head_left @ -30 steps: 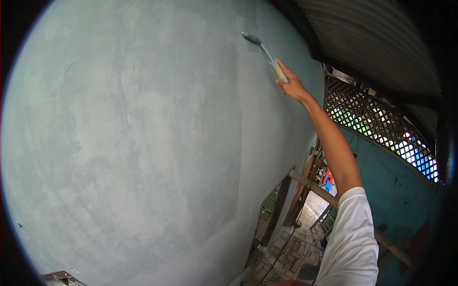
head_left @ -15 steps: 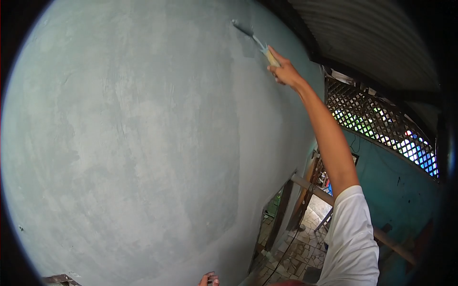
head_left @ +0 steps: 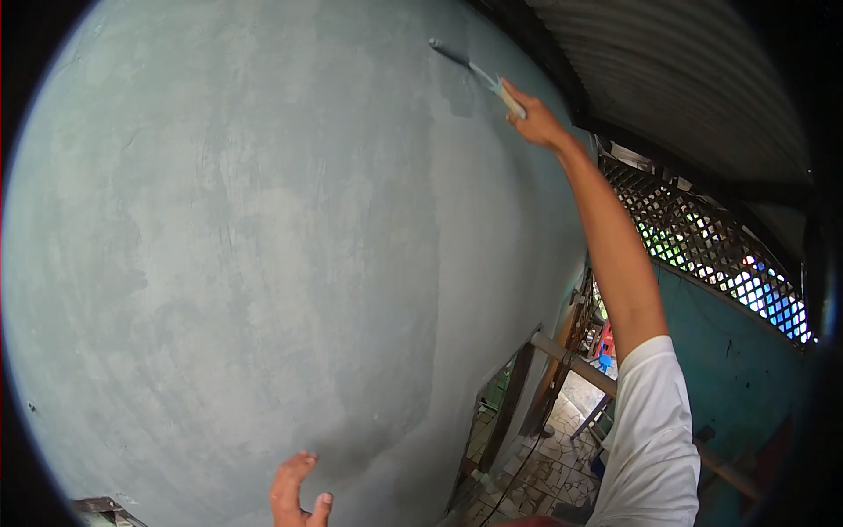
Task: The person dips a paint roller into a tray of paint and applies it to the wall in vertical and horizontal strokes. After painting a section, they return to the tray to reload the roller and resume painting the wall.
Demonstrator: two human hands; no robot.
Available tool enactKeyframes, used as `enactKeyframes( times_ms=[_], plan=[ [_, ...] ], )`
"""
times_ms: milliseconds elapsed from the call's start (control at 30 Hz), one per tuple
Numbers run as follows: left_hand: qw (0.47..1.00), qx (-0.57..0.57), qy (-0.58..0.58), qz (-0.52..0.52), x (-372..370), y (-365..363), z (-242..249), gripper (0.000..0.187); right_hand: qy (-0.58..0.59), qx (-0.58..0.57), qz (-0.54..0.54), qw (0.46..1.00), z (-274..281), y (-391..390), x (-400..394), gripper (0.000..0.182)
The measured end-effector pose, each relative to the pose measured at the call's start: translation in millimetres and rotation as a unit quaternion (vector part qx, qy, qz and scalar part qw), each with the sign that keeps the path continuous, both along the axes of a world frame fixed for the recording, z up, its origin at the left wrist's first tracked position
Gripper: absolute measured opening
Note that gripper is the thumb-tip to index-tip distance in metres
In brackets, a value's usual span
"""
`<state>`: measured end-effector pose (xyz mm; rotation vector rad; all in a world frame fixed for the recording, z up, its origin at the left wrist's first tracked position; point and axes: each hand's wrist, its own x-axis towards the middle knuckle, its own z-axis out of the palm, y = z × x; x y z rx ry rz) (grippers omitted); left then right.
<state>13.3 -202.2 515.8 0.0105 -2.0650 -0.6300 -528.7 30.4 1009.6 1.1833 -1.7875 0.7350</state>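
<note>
A paint roller (head_left: pixel 450 53) with a dark, narrow head lies against the upper part of the grey-green wall (head_left: pixel 290 246). Its pale handle is gripped in my right hand (head_left: pixel 537 123), the arm stretched far up and to the right. A darker patch shows on the wall just below the roller head. Low in the view, my left hand (head_left: pixel 297 494) is raised in front of the wall, its fingers apart and slightly bent, holding nothing; the wrist is cut off by the frame's bottom edge.
A low opening with a wooden post (head_left: pixel 509 404) and a horizontal pole (head_left: pixel 575 362) lies to the lower right, above a cracked-tile floor (head_left: pixel 549 470). Behind my arm are a lattice screen (head_left: pixel 694 233) and a teal wall (head_left: pixel 729 369). Corrugated roofing (head_left: pixel 676 79) slopes overhead at right.
My left hand has risen from the bottom edge and moved left, showing more of its fingers. My right hand and the roller have shifted slightly right and down in view.
</note>
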Motion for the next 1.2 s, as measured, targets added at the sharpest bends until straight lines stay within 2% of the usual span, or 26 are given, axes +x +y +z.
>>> enactKeyframes(
  times_ms=[67, 167, 200, 300, 400, 500, 600, 733, 800, 933, 1033, 1100, 1200],
  plan=[
    [1.000, -0.007, -0.010, -0.006, 4, -6, 16, 0.051, 0.001, -0.008, -0.024, 1.000, 6, -4, 6, 0.080],
    [0.996, -0.066, 0.050, 0.023, -10, -3, 44, 0.040, 0.001, -0.028, -0.009, 1.000, -1, -8, 10, 0.081],
    [0.995, -0.101, 0.013, 0.013, -6, -12, 44, 0.052, 0.030, -0.029, 0.005, 0.999, -16, -12, -5, 0.081],
    [0.989, -0.143, -0.005, 0.031, -2, -15, 58, 0.052, 0.056, -0.013, 0.016, 0.998, -66, -5, -11, 0.081],
    [0.978, -0.195, -0.030, 0.065, 7, -19, 70, 0.053, 0.014, 0.017, -0.023, 1.000, -117, 8, -1, 0.081],
    [0.971, -0.220, -0.028, 0.091, 15, -19, 84, 0.053, -0.070, 0.036, -0.080, 0.994, -140, 14, 18, 0.081],
    [0.965, -0.239, -0.063, 0.085, 30, -15, 102, 0.056, 0.049, 0.019, -0.041, 0.998, -115, 11, -1, 0.080],
    [0.938, -0.315, -0.127, 0.074, 44, -18, 130, 0.059, 0.064, 0.033, -0.078, 0.994, -37, 7, 16, 0.079],
    [0.932, -0.332, -0.116, 0.084, 49, -18, 148, 0.059, 0.061, 0.044, -0.110, 0.991, -6, 5, 20, 0.079],
    [0.931, -0.345, -0.066, 0.099, 55, -26, 177, 0.066, 0.072, 0.055, -0.121, 0.989, 2, 6, 17, 0.085],
    [0.922, -0.366, -0.034, 0.123, 47, -27, 196, 0.074, 0.047, 0.054, -0.141, 0.987, -34, 6, 16, 0.086],
    [0.912, -0.386, -0.035, 0.134, 38, -25, 205, 0.082, 0.017, 0.060, -0.162, 0.985, -80, 4, 29, 0.087],
    [0.901, -0.404, -0.064, 0.147, 24, -10, 220, 0.080, 0.017, 0.071, -0.186, 0.980, -143, 11, 30, 0.090]
  ],
)
